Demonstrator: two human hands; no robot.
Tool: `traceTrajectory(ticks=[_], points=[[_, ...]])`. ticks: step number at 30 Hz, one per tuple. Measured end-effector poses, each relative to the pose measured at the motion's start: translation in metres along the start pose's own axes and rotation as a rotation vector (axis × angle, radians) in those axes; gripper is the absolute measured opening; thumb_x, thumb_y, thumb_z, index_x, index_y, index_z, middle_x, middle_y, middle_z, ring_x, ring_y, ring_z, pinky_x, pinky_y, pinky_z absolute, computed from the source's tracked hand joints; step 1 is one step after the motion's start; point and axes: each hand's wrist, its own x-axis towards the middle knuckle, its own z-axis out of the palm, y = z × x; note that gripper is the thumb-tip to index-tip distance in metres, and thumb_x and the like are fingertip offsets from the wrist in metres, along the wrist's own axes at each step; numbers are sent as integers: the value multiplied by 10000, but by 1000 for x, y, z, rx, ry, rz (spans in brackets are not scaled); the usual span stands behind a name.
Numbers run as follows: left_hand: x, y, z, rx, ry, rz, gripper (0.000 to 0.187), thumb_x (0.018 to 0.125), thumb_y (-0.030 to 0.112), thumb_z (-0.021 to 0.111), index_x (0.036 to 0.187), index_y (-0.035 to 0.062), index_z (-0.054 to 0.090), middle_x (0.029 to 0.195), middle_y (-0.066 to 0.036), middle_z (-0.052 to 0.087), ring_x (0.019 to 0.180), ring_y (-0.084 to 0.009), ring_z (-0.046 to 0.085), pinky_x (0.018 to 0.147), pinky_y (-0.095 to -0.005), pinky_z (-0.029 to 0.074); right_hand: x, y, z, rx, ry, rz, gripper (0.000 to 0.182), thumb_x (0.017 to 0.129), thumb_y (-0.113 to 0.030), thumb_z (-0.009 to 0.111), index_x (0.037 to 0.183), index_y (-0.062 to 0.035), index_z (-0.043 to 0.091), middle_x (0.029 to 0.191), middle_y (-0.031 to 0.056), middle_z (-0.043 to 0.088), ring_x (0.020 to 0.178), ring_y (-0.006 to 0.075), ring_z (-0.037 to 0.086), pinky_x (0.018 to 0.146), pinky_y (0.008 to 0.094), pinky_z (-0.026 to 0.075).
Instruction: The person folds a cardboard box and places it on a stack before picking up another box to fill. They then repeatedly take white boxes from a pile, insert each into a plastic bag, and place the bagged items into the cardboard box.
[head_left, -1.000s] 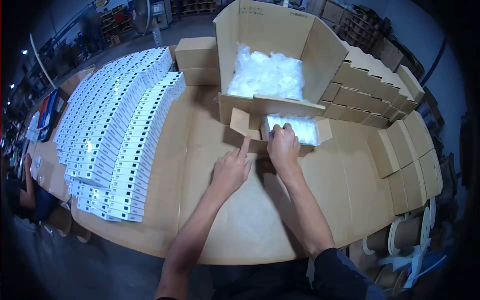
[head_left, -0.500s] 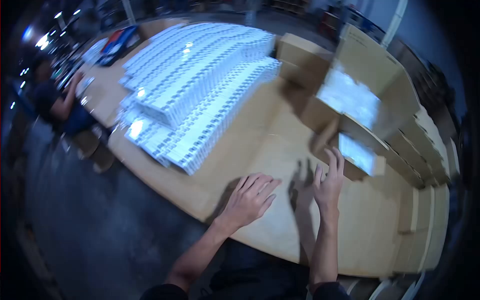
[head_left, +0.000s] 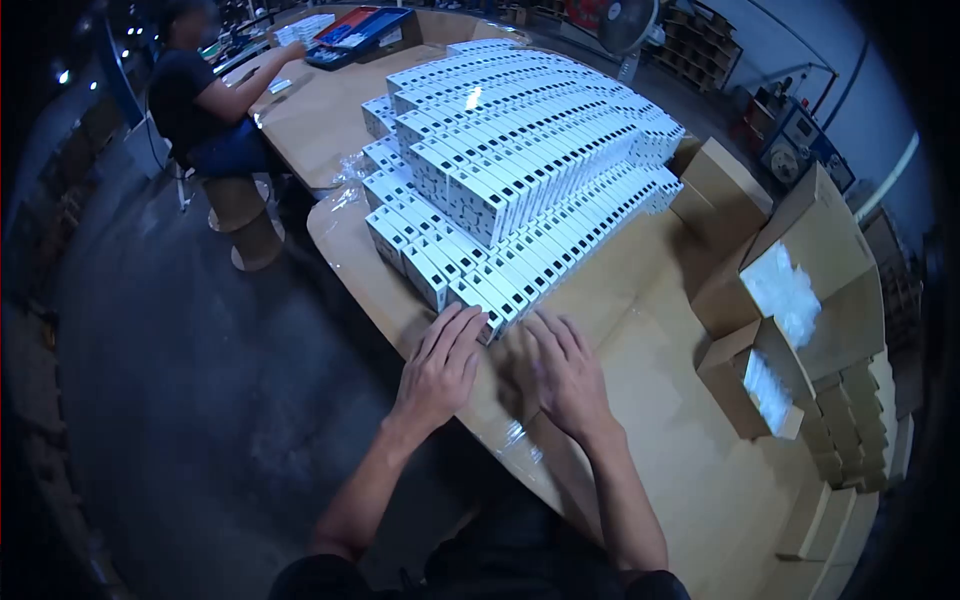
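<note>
Small narrow white boxes (head_left: 535, 160), each with a dark square near its end, stand packed in stepped rows on the table. At the stack's near corner my left hand (head_left: 438, 370) has its fingers stretched out, the tips right at the end boxes (head_left: 470, 297). My right hand (head_left: 568, 375) is just right of that corner, over the bare tabletop, fingers stretched forward and slightly bent. Its fingertips are beside the side face of the last row. Neither hand has a box between its fingers.
Right of my hands, an open carton (head_left: 730, 375) and a larger carton (head_left: 840, 260) hold clear plastic bags. Flattened or folded cardboard (head_left: 850, 425) lines the right edge. A person (head_left: 205, 100) sits at the far left table by a blue-and-red tray (head_left: 360, 38). A fan (head_left: 615, 22) stands behind.
The view has swung left, bringing the stack to the middle. Both hands have moved from above the bare tabletop to the stack's near corner and come closer together.
</note>
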Motion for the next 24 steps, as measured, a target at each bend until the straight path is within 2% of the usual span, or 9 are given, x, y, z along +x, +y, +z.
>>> traceTrajectory(ticks=[3,6,12,13,16,20,21,24], points=[[4,-12,2,45,2,-7,521,898,6,629,1413,7,551,1326,-129,616,1324,-325,529,1103,-435,441,16,-8,6,-29,-38,-18,509,903,-49,605,1407,-90,542,1536,101,477,1386,387,453,1074,509,429],[5,-19,6,33,50,5,513,881,-1,652,1389,45,599,1285,-81,639,1259,-286,572,1033,-415,485,23,-7,12,-71,-62,-37,534,903,-54,600,1430,-94,529,1541,97,471,1394,391,443,1066,507,425],[0,-24,4,21,54,2,489,814,5,704,1295,93,686,1108,-58,632,1080,-266,607,942,-396,509,26,-11,13,-15,-71,12,491,908,-45,579,1398,-41,567,1618,131,369,1427,395,405,1130,515,385],[-2,-26,4,27,79,11,434,791,20,717,1218,100,720,1071,-48,622,1053,-263,609,927,-396,510,26,-10,12,-14,-76,9,504,908,-47,580,1412,-44,556,1624,138,355,1429,397,402,1133,516,382],[-8,-20,-11,77,42,25,375,796,23,718,1163,95,731,1074,-44,624,1061,-257,610,914,-410,510,22,-13,6,23,-76,41,546,919,-58,590,1460,-68,515,1632,176,317,1425,412,404,1130,516,392],[-24,8,-28,-15,144,-42,391,684,-61,802,1047,77,750,1048,-79,624,1099,-309,621,972,-441,509,-2,-24,-31,229,52,209,600,936,-64,611,1515,-116,461,1611,240,292,1378,449,436,1116,515,417],[-26,15,-28,-80,153,-39,374,682,-90,786,1020,64,739,1045,-97,620,1119,-348,616,985,-468,513,-15,-22,-41,261,88,230,611,960,-90,639,1538,-127,445,1493,239,435,1234,386,564,1024,453,503],[-24,45,-14,-223,152,38,383,692,-117,761,1033,53,717,1115,-136,594,1192,-436,594,980,-537,533,-52,-22,-77,789,-185,564,605,993,-135,653,1555,-116,429,1344,181,557,1061,248,621,893,366,554]])
